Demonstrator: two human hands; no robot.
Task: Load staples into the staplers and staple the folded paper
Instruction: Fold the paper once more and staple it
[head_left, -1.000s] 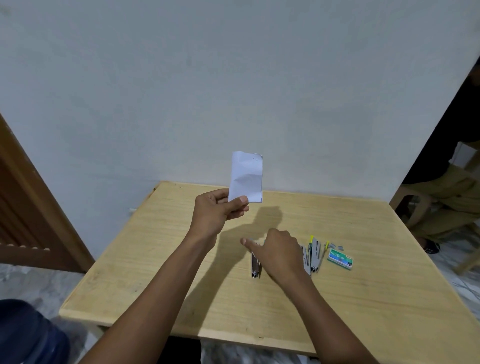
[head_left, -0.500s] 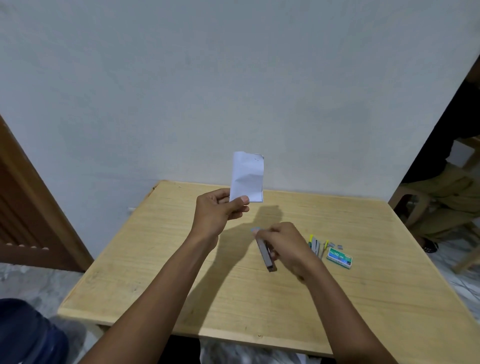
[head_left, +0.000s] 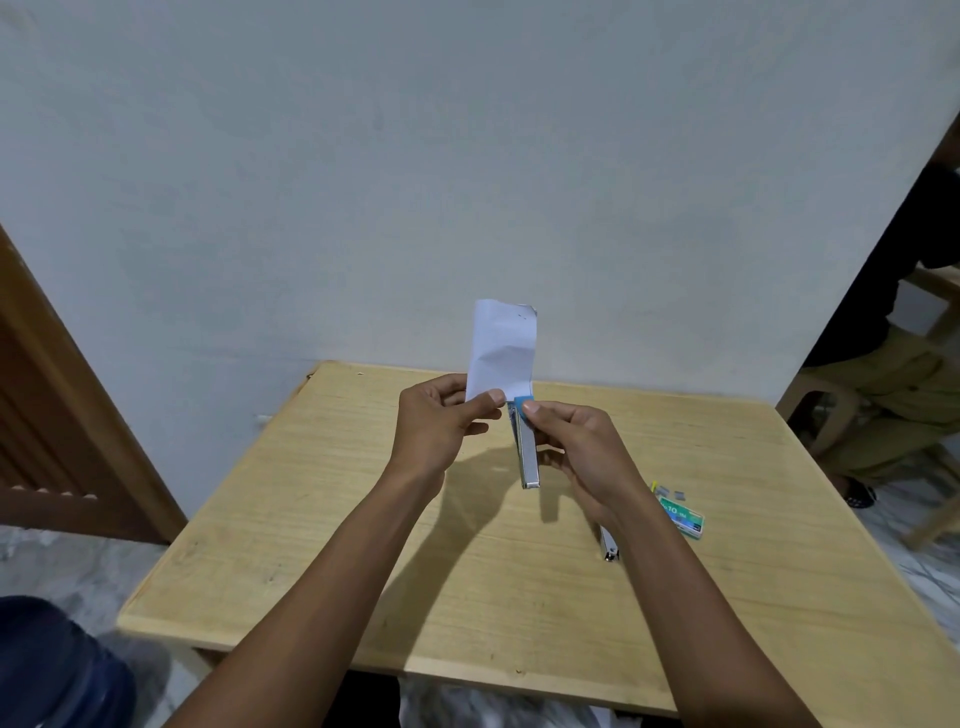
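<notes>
Perhaps a stapler, half behind forearm

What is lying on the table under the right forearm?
The metal end of a stapler pokes out on the table; the right forearm covers its remainder. Whether more lies beneath cannot be seen.

A plain home room: wooden table, bare wall, wooden door.

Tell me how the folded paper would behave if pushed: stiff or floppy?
Probably fairly stiff: pinched only at its bottom by the left hand, the folded paper stands upright. Likely light, since a fingertip pinch holds it. Its creases suggest it crumples easily.
</notes>
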